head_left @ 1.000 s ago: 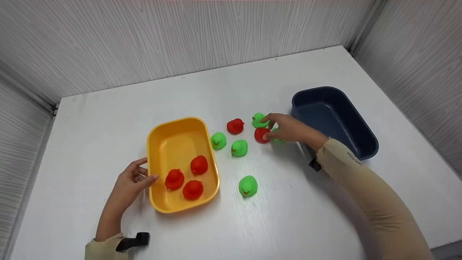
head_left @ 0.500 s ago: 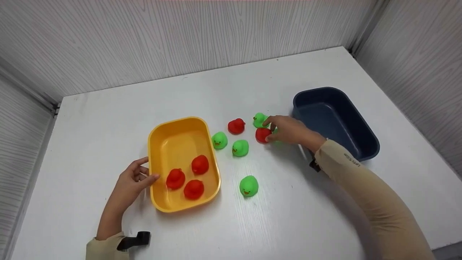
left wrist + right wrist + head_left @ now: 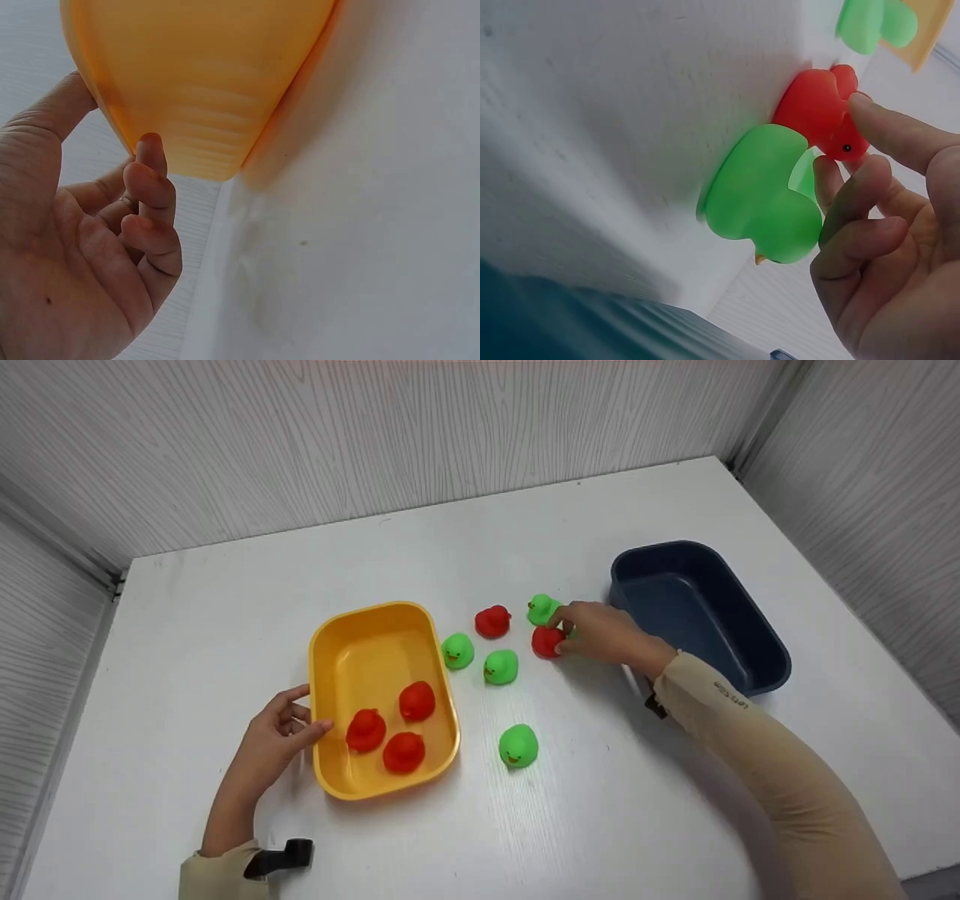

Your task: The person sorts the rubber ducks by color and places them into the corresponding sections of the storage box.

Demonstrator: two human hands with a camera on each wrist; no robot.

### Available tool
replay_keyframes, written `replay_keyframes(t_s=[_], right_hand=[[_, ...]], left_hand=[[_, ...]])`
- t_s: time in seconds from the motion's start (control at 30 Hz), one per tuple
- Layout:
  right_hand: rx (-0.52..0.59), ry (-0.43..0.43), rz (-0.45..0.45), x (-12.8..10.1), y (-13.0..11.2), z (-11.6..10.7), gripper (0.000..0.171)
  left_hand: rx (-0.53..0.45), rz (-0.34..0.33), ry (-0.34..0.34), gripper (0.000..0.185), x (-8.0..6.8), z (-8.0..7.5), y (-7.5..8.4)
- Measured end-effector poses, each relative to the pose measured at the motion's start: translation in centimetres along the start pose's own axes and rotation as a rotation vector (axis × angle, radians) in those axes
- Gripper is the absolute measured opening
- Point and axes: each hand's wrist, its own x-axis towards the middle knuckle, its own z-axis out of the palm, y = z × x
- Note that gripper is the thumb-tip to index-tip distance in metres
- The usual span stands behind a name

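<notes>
My left hand (image 3: 274,746) grips the left rim of a yellow plastic bin (image 3: 367,660), thumb over the edge and fingers against the outer wall (image 3: 202,97). Three red rubber ducks (image 3: 403,752) lie inside it. To the right, my right hand (image 3: 604,634) pinches another red rubber duck (image 3: 546,642) between thumb and fingers, low at the tabletop. A green duck (image 3: 761,184) sits right beside that duck, mostly hidden under the hand in the head view. Just behind the fingers stands one more green duck (image 3: 541,609).
One loose red duck (image 3: 493,622) sits between the bin and my right hand. Green ducks (image 3: 500,667) are near it, one close to the bin and another (image 3: 518,746) nearer the front. A dark blue bin (image 3: 675,600) stands at the right, under my forearm's edge.
My right thumb and fingers have drawn in on the red duck, which stays in place. The left hand keeps its grip on the yellow bin.
</notes>
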Motion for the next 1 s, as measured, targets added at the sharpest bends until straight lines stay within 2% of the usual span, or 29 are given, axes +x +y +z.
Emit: replay_keyframes(t_s=[0.27,0.5,1.0], right_hand=[[-0.004,-0.017,-0.007,-0.2,0.0,-0.2,0.035],[0.063,-0.023,-0.046,-0.6,-0.5,-0.9,0.037],[0.185,0.005,-0.203,-0.9,-2.6,-1.2,0.034]], left_hand=[[0.01,-0.014,-0.004,0.067,0.0,0.0,0.1],[0.021,-0.019,0.002,0.067,-0.1,0.0,0.2],[0.004,-0.023,0.004,0.066,-0.1,0.0,0.3]])
